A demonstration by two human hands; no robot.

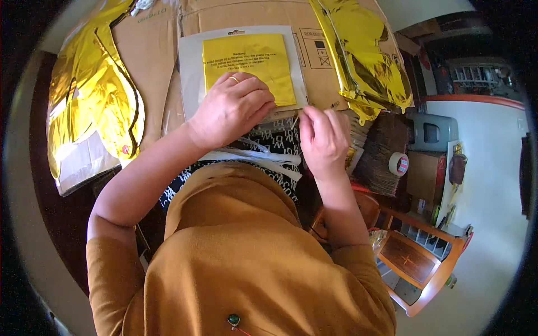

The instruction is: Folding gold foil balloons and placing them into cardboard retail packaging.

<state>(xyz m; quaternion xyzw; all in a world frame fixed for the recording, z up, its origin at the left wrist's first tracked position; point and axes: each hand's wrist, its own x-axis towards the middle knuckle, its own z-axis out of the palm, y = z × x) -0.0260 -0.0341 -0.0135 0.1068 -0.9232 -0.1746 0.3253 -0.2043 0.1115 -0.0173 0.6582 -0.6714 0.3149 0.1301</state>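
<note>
A flat packet (192, 84) with a hang hole at its top lies on the cardboard in front of me. Inside it shows a folded yellow sheet (246, 47) with dark print over it. My left hand (232, 109), with a ring on one finger, lies over the packet's lower part, fingers curled together at its near edge. Just right of the packet's lower right corner is my right hand (326, 137), its thumb and forefinger pinched. Whatever sits between those fingertips is too small to make out.
Shiny gold foil pieces lie at the left (89, 95) and right (370, 56) of the cardboard (151, 56). A white plastic bag (263, 158) rests at my lap. To the right are a tape roll (398, 164), a grey-blue plastic stool (434, 133) and a wooden chair (412, 257).
</note>
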